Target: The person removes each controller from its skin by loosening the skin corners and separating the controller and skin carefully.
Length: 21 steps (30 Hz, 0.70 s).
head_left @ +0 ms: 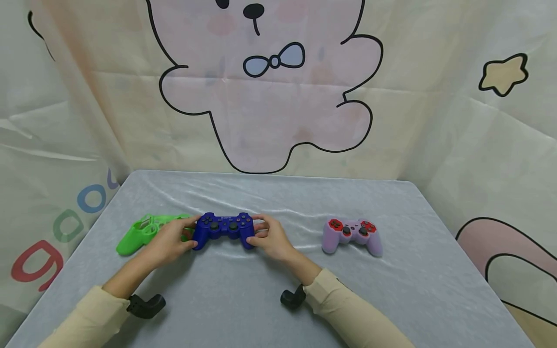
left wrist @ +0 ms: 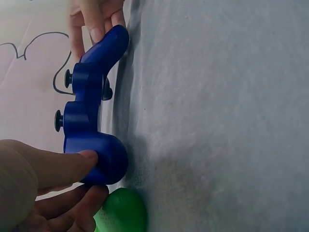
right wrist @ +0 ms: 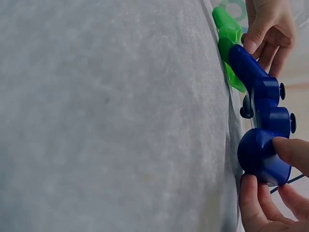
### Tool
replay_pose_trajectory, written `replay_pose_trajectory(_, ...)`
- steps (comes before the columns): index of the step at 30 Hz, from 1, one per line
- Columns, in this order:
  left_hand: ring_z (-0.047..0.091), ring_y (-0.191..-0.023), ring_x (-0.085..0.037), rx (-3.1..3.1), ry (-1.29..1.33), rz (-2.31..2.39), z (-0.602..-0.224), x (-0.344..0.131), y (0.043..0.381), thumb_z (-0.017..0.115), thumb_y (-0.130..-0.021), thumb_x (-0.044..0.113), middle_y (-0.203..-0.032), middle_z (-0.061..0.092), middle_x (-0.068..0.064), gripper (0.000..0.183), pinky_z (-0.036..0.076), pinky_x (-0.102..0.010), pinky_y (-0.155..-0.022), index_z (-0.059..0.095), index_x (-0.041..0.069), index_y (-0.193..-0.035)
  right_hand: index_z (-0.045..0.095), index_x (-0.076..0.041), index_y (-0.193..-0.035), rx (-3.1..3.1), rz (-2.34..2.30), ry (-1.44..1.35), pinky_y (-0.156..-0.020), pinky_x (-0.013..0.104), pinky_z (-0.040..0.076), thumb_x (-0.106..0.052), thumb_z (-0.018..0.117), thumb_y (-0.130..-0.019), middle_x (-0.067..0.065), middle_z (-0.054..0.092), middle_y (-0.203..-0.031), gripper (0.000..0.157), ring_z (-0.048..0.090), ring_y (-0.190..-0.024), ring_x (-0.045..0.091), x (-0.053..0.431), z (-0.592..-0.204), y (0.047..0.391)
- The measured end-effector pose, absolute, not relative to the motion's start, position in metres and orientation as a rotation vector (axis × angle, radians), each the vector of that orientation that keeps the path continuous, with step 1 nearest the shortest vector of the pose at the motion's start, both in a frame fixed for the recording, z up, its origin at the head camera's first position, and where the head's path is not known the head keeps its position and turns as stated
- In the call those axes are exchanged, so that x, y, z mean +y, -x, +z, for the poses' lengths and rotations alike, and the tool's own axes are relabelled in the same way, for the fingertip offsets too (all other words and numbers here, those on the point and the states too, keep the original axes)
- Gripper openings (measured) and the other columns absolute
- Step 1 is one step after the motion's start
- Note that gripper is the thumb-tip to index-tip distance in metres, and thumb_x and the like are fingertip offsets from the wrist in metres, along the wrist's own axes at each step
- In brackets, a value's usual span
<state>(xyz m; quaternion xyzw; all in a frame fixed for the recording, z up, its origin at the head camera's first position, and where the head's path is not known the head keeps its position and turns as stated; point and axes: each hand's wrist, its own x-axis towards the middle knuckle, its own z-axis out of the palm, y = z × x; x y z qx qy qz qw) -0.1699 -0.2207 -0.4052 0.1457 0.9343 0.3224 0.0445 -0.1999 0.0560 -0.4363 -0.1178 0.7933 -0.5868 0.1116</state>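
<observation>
Both hands hold a blue game controller (head_left: 224, 226) between them, its buttons and two black sticks facing up. My left hand (head_left: 174, 240) grips the left end, thumb on the near handle and fingers behind. At the other end my right hand (head_left: 273, 238) pinches the right handle between thumb and fingers. In the right wrist view the blue controller (right wrist: 264, 108) stands close over the cloth. A bright green controller-shaped piece (head_left: 138, 236) lies just left of it, partly hidden behind my left hand; its rounded green end (left wrist: 124, 212) shows below the fingers in the left wrist view.
A purple controller (head_left: 351, 236) with red button areas lies to the right on the grey cloth-covered table (head_left: 261, 299). Behind the table hangs a printed curtain (head_left: 278, 121) with a cartoon figure, and more printed cloth flanks both sides.
</observation>
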Motion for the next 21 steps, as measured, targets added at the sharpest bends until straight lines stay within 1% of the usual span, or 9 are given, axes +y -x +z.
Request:
replay_pose_trajectory(6, 0.069, -0.098, -0.032, 2.893, -0.431, 0.943, -0.4097, -0.218, 0.1705, 0.076, -0.085, -0.001, -0.123, 0.068, -0.026, 0.068, 0.057, -0.043, -0.079, 0.046, -0.007, -0.146, 0.053, 0.001, -0.139, 2.341, -1.708, 0.329, -0.078, 0.03, 0.059, 0.007, 0.075, -0.083, 0.027, 0.066, -0.116, 0.06, 0.07, -0.093, 0.027, 0.0559, -0.4395, 0.201)
replay_pose_trajectory(9, 0.069, -0.097, -0.031, 2.897, -0.423, 0.928, -0.4093, -0.217, 0.1698, 0.077, -0.085, 0.0, -0.122, 0.068, -0.026, 0.069, 0.056, -0.043, -0.078, 0.046, -0.006, -0.147, 0.055, -0.002, -0.138, 2.36, -1.702, 0.321, -0.078, 0.029, 0.059, 0.006, 0.076, -0.083, 0.025, 0.067, -0.114, 0.059, 0.07, -0.091, 0.023, 0.0557, -0.443, 0.2021)
replay_pose_trajectory(13, 0.069, -0.097, -0.03, 2.896, -0.409, 0.92, -0.4092, -0.2158, 0.1691, 0.077, -0.085, 0.0, -0.122, 0.068, -0.025, 0.07, 0.056, -0.043, -0.078, 0.046, -0.006, -0.147, 0.056, -0.003, -0.137, 2.365, -1.692, 0.32, -0.078, 0.029, 0.059, 0.005, 0.077, -0.083, 0.023, 0.067, -0.113, 0.059, 0.069, -0.09, 0.02, 0.0564, -0.4433, 0.2019)
replay_pose_trajectory(21, 0.069, -0.095, -0.03, 2.928, -0.422, 0.899, -0.4116, -0.2154, 0.1689, 0.078, -0.084, 0.0, -0.119, 0.069, -0.024, 0.069, 0.056, -0.043, -0.078, 0.047, -0.007, -0.145, 0.055, -0.003, -0.138, 2.378, -1.656, 0.337, -0.08, 0.03, 0.059, 0.004, 0.077, -0.084, 0.023, 0.068, -0.114, 0.059, 0.07, -0.093, 0.023, 0.057, -0.4424, 0.2012)
